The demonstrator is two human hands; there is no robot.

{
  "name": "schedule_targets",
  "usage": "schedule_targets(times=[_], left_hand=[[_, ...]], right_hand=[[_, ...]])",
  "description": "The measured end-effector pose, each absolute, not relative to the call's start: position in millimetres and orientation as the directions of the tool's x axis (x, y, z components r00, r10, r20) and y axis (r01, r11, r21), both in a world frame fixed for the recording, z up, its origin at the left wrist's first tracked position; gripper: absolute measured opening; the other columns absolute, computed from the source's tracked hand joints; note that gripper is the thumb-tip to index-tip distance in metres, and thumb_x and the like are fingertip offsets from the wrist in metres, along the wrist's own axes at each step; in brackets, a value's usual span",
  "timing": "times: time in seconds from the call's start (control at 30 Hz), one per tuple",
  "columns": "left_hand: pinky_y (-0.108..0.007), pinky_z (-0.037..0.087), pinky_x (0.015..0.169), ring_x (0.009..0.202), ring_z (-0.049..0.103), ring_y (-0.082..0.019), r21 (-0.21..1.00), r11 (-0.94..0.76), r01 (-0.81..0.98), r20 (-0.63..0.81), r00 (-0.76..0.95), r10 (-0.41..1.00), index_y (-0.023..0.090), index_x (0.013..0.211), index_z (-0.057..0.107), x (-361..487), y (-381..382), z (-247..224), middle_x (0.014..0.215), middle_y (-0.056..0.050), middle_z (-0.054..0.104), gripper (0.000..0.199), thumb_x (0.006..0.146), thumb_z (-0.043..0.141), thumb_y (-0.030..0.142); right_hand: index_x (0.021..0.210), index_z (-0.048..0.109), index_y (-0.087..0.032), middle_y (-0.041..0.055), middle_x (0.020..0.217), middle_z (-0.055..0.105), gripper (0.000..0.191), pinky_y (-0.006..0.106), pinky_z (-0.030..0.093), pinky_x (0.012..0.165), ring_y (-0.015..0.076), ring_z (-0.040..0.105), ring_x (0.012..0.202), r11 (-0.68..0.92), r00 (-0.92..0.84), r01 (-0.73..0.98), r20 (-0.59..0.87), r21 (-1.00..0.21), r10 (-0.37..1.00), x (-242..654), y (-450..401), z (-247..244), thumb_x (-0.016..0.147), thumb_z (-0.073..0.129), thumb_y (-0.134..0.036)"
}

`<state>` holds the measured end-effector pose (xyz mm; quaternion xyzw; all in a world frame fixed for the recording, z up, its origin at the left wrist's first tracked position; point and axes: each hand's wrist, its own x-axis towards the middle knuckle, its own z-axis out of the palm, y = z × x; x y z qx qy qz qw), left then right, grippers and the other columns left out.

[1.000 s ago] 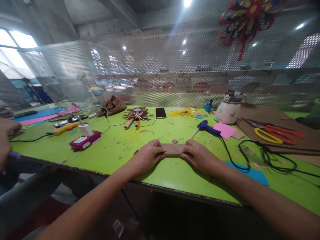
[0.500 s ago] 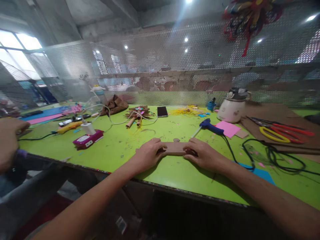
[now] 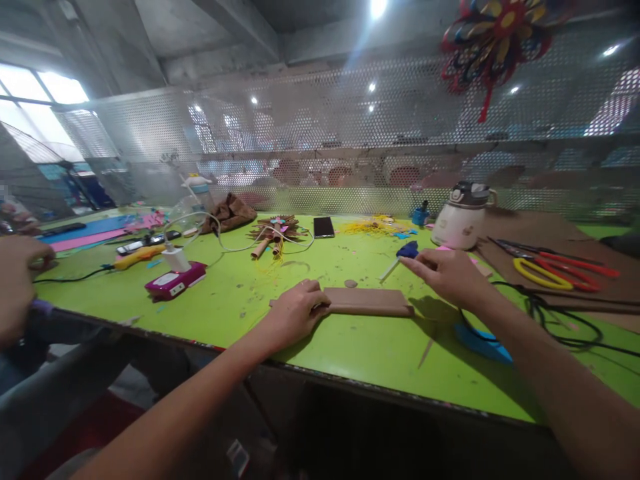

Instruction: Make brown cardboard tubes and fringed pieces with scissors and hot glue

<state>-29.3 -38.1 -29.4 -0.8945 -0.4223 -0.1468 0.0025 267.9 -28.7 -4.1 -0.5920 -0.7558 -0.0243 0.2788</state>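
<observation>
A folded strip of brown cardboard [image 3: 367,301] lies lengthwise near the table's front edge, its near edge rolled over. My left hand [image 3: 297,310] presses on its left part with bent fingers, thumb and fingertips closed on it. To the right, my right hand [image 3: 450,277] has its fingers closed over the handle of a blue glue gun [image 3: 407,249], hiding most of it. A pale glue stick [image 3: 389,270] sticks out of the gun toward the strip. Just behind the strip lies a small round brown piece [image 3: 351,283].
Scissors with yellow and red handles [image 3: 543,275] lie on brown sheets at the right, near a white jug [image 3: 460,217]. A phone [image 3: 323,227], brown paper rolls [image 3: 267,245] and a purple power strip [image 3: 176,280] stand farther left. Another person's hand [image 3: 23,280] is at the left edge.
My right hand has let go of the cardboard strip and moved right and up onto the glue gun. My left hand stays on the strip, whose right part now shows.
</observation>
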Motion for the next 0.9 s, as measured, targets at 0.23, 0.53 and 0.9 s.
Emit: schedule_targets(times=[0.23,0.53,0.9], left_hand=[[-0.025,0.039,0.065,0.077,0.052,-0.016,0.112,-0.637,0.763,0.259,0.596,0.76,0.016,0.092,0.066,-28.7,-40.9,-30.1,0.086,-0.006,0.055,0.027,0.092,0.044,0.031],[-0.027,0.042,0.07,0.082,0.053,-0.016,0.139,-0.643,0.753,0.309,0.584,0.751,0.015,0.089,0.066,-29.8,-42.9,-34.3,0.091,-0.008,0.055,0.026,0.091,0.046,0.031],[-0.028,0.038,0.065,0.079,0.053,-0.018,0.01,-0.63,0.776,0.315,0.596,0.739,0.016,0.082,0.068,-27.7,-45.0,-35.2,0.085,-0.008,0.058,0.036,0.093,0.04,0.035]], right_hand=[[0.082,0.067,-0.017,0.0059,0.077,0.067,0.019,0.028,0.043,0.064,0.0173,0.058,0.071,0.607,-0.472,0.706,0.395,-0.365,0.788,240.7,-40.8,-15.5,0.085,0.055,-0.032],[0.097,0.066,-0.016,0.0106,0.087,0.058,0.022,0.035,0.045,0.072,0.0221,0.052,0.084,0.717,-0.603,0.659,0.409,-0.228,0.685,210.4,-49.7,-52.1,0.093,0.045,-0.022],[0.086,0.071,-0.017,0.0085,0.079,0.056,0.027,0.033,0.043,0.066,0.0208,0.051,0.075,0.685,-0.553,0.655,0.415,-0.319,0.722,215.0,-31.2,-64.8,0.093,0.046,-0.026]])
